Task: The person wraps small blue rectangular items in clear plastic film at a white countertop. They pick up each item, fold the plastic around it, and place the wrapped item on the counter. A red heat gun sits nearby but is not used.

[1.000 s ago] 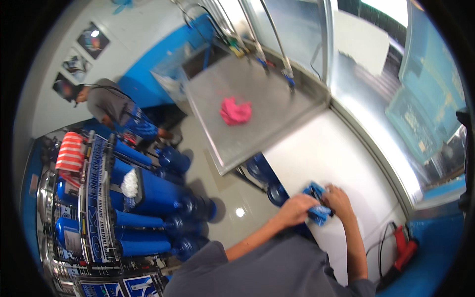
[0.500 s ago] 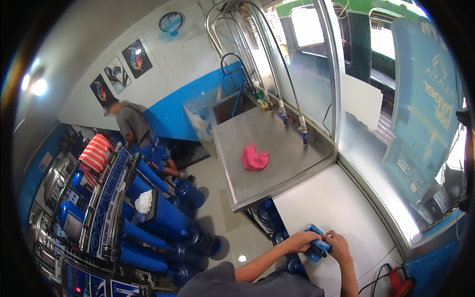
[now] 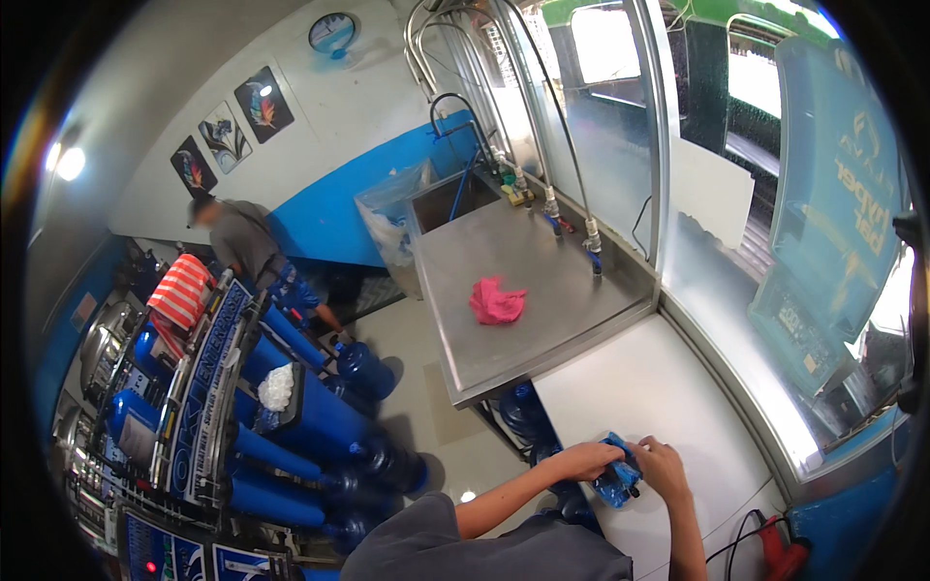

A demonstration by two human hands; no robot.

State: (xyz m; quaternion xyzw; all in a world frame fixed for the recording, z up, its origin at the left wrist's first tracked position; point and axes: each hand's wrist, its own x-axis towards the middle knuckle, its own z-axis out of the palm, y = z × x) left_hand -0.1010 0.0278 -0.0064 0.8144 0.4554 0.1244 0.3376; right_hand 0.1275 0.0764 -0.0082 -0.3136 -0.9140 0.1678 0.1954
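Both of my hands meet on a small blue plastic part (image 3: 617, 479) that rests on the white countertop (image 3: 668, 387) near its front edge. My left hand (image 3: 584, 459) grips its left side with fingers curled over it. Against the part's right side my right hand (image 3: 661, 463) is closed. Black bits show at the part's lower end; most of the part is hidden under my fingers.
A pink rag (image 3: 496, 300) lies on the steel table (image 3: 504, 339) with taps (image 3: 591, 242) behind it. Large blue water bottles (image 3: 320, 426) lie on a rack at left. Another person (image 3: 247, 247) bends by the far wall. A red tool (image 3: 780, 552) sits at lower right.
The view has tilted up and back, so my hands now sit lower in the picture. They stay together on the blue part. The person at the back has stayed by the bottles.
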